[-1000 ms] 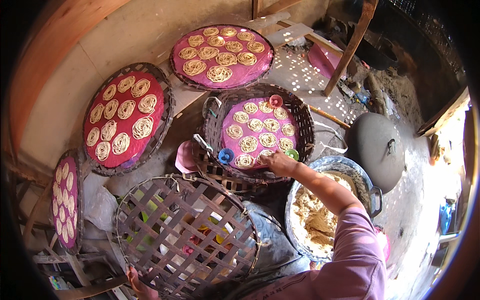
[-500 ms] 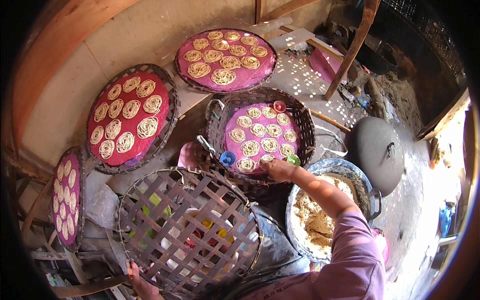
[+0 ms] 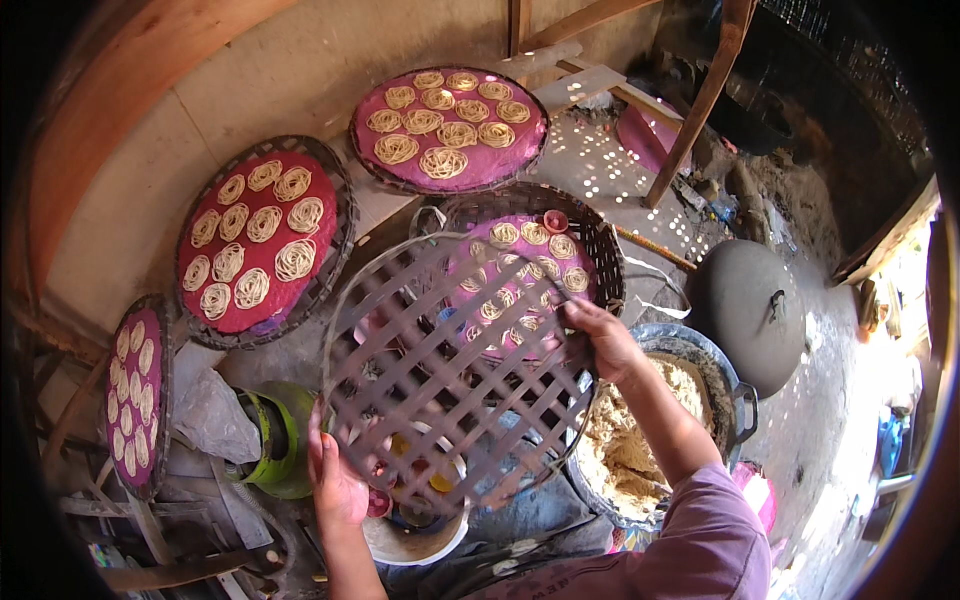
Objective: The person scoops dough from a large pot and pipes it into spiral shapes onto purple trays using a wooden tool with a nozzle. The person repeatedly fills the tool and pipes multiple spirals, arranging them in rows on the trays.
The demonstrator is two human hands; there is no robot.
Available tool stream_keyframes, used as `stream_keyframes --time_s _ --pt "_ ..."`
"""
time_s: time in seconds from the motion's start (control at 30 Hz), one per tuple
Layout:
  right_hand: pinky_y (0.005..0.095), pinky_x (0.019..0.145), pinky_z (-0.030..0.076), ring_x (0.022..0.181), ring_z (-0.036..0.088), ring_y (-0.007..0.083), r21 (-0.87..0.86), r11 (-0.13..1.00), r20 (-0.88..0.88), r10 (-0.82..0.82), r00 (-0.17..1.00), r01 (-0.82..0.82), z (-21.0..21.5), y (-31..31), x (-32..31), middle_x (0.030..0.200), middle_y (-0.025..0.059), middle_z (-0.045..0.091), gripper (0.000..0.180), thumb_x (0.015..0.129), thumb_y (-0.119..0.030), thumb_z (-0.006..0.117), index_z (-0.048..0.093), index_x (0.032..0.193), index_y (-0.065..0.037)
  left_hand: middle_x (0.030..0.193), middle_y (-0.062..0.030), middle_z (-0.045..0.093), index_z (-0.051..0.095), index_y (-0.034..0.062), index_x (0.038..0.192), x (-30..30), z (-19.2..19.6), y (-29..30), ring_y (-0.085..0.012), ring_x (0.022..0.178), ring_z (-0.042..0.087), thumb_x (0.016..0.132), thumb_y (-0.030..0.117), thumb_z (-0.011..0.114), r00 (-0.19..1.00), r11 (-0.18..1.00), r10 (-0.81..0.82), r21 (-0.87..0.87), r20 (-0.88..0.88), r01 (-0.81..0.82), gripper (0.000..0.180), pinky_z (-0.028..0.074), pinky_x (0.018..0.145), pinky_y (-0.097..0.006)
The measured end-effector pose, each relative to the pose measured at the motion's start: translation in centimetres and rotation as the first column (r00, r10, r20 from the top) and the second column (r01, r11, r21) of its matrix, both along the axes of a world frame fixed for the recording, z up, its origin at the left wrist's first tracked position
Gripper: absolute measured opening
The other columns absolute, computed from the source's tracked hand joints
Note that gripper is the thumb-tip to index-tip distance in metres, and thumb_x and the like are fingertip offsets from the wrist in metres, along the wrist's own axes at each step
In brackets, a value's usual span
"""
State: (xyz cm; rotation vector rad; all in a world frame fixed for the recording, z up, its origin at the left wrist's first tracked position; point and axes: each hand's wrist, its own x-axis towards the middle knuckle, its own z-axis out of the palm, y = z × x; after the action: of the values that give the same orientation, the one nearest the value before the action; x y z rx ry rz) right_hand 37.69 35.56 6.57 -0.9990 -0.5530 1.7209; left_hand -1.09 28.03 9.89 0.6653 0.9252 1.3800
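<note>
Both my hands carry a round, open-lattice woven tray [image 3: 455, 375], blurred a little by motion. My left hand [image 3: 340, 487] grips its lower left rim, while my right hand [image 3: 607, 338] clasps the right rim. Beyond and partly beneath it stands a deep woven basket [image 3: 610, 262]. Inside the basket lies a pink sheet with several coiled rounds of noodle-like dough strands [image 3: 534, 233]. A small red cup [image 3: 555, 221] rests at that sheet's far edge. The lattice partly hides the basket's near side.
Trays of dough coils stand around: a far pink one [image 3: 470, 178], a red one [image 3: 235, 322] and a purple one [image 3: 133, 480] at left. A pot of dough [image 3: 640, 440], a dark lid [image 3: 750, 315], a white basin [image 3: 420, 545] and a green metal container [image 3: 285, 470] are nearby.
My right hand has left the dough coils in the basket and taken the lattice tray's right rim. The tray has risen and shifted right over the basket, uncovering the white basin and green container.
</note>
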Motion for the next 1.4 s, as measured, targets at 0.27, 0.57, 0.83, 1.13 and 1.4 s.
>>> stream_keyframes --time_s 0.27,0.57,0.83,1.13,1.4 --pt "0.0344 0.056 0.056 0.076 0.068 0.0229 0.051 0.873 0.100 -0.488 0.867 0.485 -9.0 4.6 8.6 0.091 0.0045 0.062 0.020 0.101 -0.020 0.047 0.052 0.117 -0.008 0.143 -0.0169 0.044 0.032 0.0051 0.144 -0.7 1.1 -1.6 -0.0266 0.118 0.054 0.100 0.040 0.045 0.941 0.992 0.027 0.122 -0.339 0.016 0.057 0.042 0.098 -0.039" --pt "0.0369 0.056 0.054 0.077 0.067 0.0223 0.071 0.892 -0.005 -0.447 0.895 0.446 -9.7 7.2 6.3 0.100 0.0051 0.064 0.024 0.099 -0.015 0.049 0.054 0.121 -0.008 0.141 -0.0196 0.044 0.030 0.0037 0.144 -3.0 1.2 -2.9 -0.0276 0.119 0.054 0.098 0.019 0.053 0.902 0.993 -0.083 0.037 -0.425 0.108 0.053 0.045 0.099 -0.040" --pt "0.0348 0.051 0.057 0.070 0.070 0.0242 -0.091 0.996 -0.053 0.012 0.999 -0.017 -4.2 3.1 -1.4 0.085 0.0034 0.060 0.021 0.098 -0.014 0.052 0.055 0.119 -0.009 0.148 -0.0193 0.035 0.017 0.0091 0.150 2.3 -0.4 -1.6 -0.0301 0.114 0.058 0.097 0.008 0.053 0.938 0.981 -0.194 -0.072 -0.287 0.180 0.064 0.050 0.092 -0.044" --pt "0.0325 0.061 0.058 0.080 0.068 0.0179 0.000 0.980 -0.147 0.195 0.970 -0.197 -5.4 6.2 -5.3 0.100 0.0048 0.063 0.030 0.099 -0.017 0.051 0.054 0.127 -0.007 0.129 -0.0127 0.054 0.032 0.0036 0.141 -3.3 -2.5 -4.1 -0.0230 0.106 0.059 0.093 0.003 0.054 0.970 0.995 0.100 -0.007 -0.222 -0.104 0.053 0.051 0.088 -0.035" --pt "0.0411 0.076 0.053 0.084 0.068 0.0371 0.186 0.892 0.975 -0.116 0.187 -0.413 -13.2 15.0 -9.3 0.092 0.0248 0.068 0.039 0.088 -0.036 0.064 0.068 0.105 -0.001 0.101 -0.0121 0.066 0.050 0.0018 0.121 -9.5 -3.1 -10.7 -0.0223 0.068 0.066 0.097 0.018 0.052 0.927 0.976 0.163 -0.083 -0.337 -0.202 0.029 0.056 0.051 -0.035"
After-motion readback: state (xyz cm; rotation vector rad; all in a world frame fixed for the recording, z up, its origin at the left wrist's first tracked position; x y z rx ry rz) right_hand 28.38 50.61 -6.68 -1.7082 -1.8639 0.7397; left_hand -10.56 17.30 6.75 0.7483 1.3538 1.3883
